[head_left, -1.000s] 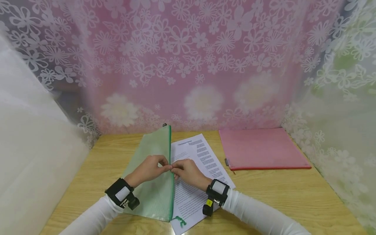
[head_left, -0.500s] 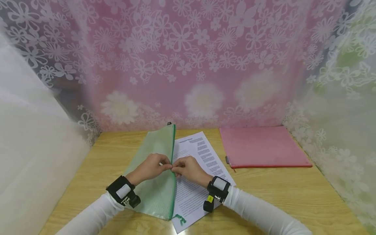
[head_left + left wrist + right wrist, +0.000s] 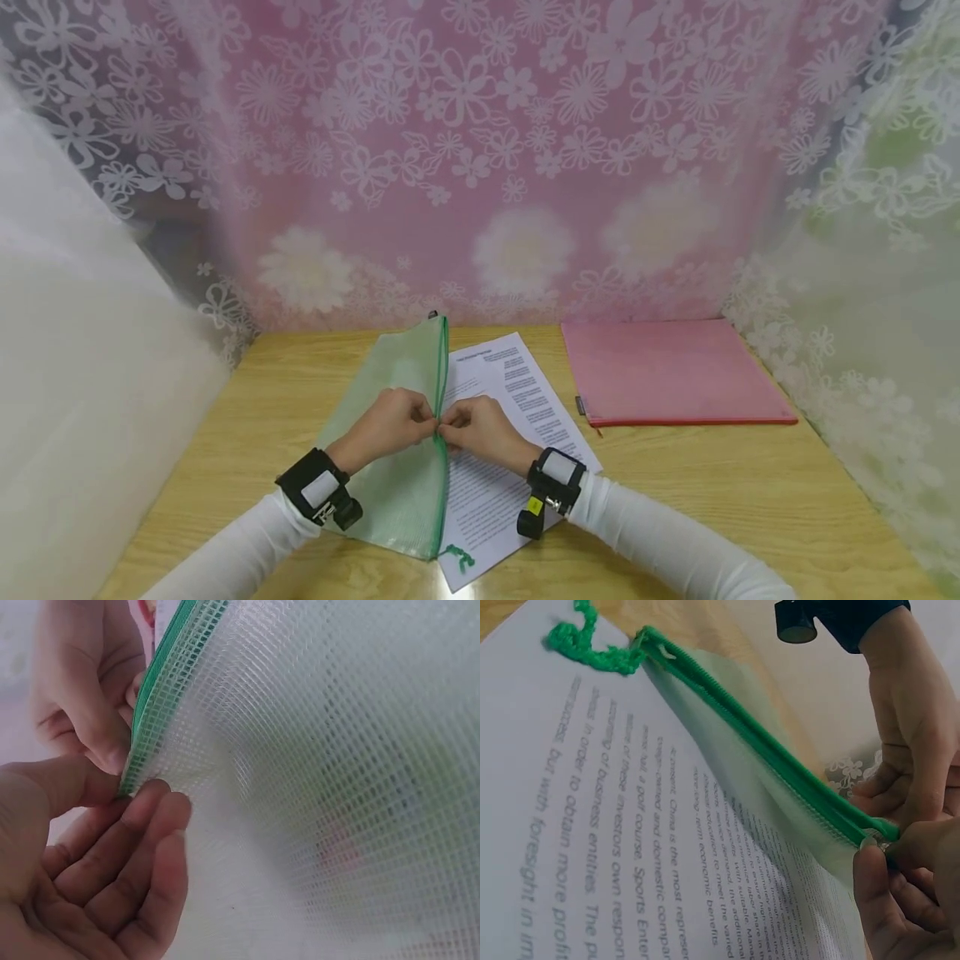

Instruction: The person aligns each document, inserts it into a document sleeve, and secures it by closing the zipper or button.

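Note:
A pale green mesh zipper pouch (image 3: 393,500) lies left of centre, its green zipper edge (image 3: 757,742) raised and facing right. My left hand (image 3: 384,427) pinches that edge near its middle between thumb and fingers. Opposite it, fingertips almost meeting, my right hand (image 3: 483,429) pinches the zipper edge from the other side. Between the right fingertips a small pale bit shows in the right wrist view; I cannot tell if it is the slider. Printed paper (image 3: 517,400) lies flat beneath the right hand, partly covered by the pouch. A knotted green cord (image 3: 592,649) hangs off the zipper's near end.
A pink zipper pouch (image 3: 675,371) lies flat at the back right of the wooden table (image 3: 675,492). Behind stands a pink floral curtain (image 3: 420,233), with a white sheet (image 3: 90,333) along the left side.
The pouch's zipper edge has shifted slightly right at its far end, and two green strips now show apart there. Both hands keep their pinch, almost in place.

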The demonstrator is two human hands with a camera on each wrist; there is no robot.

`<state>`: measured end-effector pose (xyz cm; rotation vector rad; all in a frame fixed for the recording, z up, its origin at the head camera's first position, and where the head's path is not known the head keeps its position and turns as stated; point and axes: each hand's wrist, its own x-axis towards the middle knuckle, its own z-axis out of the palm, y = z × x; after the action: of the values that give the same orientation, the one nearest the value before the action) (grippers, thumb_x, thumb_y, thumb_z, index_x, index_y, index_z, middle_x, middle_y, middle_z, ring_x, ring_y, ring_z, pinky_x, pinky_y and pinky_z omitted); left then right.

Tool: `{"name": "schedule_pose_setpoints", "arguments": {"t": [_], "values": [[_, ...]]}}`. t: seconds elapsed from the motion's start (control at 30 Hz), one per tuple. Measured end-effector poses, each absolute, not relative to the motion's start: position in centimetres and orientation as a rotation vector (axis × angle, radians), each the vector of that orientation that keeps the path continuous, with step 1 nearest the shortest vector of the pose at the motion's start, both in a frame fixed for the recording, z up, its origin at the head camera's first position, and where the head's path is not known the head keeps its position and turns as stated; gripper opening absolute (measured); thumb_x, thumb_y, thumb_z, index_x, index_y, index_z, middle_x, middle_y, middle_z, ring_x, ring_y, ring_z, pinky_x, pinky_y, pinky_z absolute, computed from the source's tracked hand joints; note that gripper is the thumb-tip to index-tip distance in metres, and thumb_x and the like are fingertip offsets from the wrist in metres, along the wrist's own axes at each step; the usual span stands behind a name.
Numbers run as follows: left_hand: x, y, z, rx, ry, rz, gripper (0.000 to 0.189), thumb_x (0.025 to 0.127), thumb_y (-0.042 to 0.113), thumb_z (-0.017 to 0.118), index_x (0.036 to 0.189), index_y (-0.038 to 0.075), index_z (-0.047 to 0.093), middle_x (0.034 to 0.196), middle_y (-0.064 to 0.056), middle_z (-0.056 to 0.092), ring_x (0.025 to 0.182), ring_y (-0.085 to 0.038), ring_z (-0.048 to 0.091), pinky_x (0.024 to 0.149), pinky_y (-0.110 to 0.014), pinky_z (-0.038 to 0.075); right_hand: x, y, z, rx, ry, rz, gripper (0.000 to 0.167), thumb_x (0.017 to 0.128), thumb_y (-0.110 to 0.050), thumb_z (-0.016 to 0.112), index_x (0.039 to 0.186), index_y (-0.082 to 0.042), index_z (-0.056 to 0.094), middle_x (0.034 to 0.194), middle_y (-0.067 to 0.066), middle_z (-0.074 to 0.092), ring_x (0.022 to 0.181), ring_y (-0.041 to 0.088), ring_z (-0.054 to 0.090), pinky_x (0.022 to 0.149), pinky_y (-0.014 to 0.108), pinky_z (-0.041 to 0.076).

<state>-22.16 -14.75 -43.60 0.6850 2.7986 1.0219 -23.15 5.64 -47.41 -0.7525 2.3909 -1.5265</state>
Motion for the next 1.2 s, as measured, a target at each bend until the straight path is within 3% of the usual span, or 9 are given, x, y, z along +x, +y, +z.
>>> {"name": "schedule_pose_setpoints", "arguments": {"t": [0.2,0.43,0.97,1.13,1.2], "values": [[-21.9,-14.4,-43.1,0.669,2.813,1.049,0.015,0.091,0.008,0.071,0.078,0.012,0.078,0.071,-0.003,0.075,0.051,-0.007,0.061,0.049,-0.025,0.046,-23.1,5.4,-47.5,-0.738,2.426,-1.510,0.008,0.095,-0.013,0.070,0.090,-0.009,0.076,0.077,0.000,0.075,0.063,0.014,0.070,0.058,0.022,0.054],[-21.6,-14.5,-42.0,0.661,2.859,1.045,0.016,0.091,0.006,0.070,0.079,0.009,0.079,0.070,0.003,0.073,0.052,-0.006,0.061,0.048,-0.025,0.045,-23.3,5.5,-47.7,-0.713,2.491,-1.461,0.007,0.093,-0.011,0.070,0.087,-0.009,0.073,0.072,0.000,0.074,0.060,0.014,0.070,0.055,0.022,0.052],[-21.8,-15.5,-41.6,0.611,2.924,1.020,0.013,0.090,0.007,0.071,0.080,0.005,0.079,0.071,0.003,0.073,0.053,-0.004,0.061,0.051,-0.024,0.046,-23.8,6.5,-48.2,-0.611,2.554,-1.429,0.009,0.091,-0.011,0.071,0.082,-0.010,0.071,0.069,-0.003,0.072,0.056,0.008,0.066,0.053,0.020,0.048],[-21.8,-16.3,-40.8,0.637,3.002,0.893,0.020,0.088,0.005,0.070,0.069,0.011,0.074,0.063,0.008,0.064,0.051,-0.004,0.050,0.051,-0.023,0.039,-24.1,6.6,-48.5,-0.562,2.587,-1.415,0.010,0.091,-0.011,0.071,0.081,-0.011,0.073,0.066,-0.004,0.071,0.054,0.007,0.065,0.051,0.020,0.047],[-21.9,-16.7,-40.5,0.658,3.033,0.848,0.026,0.086,0.003,0.069,0.063,0.014,0.068,0.058,0.011,0.052,0.050,-0.003,0.039,0.051,-0.022,0.034,-24.3,6.7,-48.6,-0.556,2.613,-1.406,0.010,0.090,-0.011,0.072,0.080,-0.010,0.074,0.064,-0.005,0.070,0.053,0.007,0.063,0.050,0.020,0.046]]}}
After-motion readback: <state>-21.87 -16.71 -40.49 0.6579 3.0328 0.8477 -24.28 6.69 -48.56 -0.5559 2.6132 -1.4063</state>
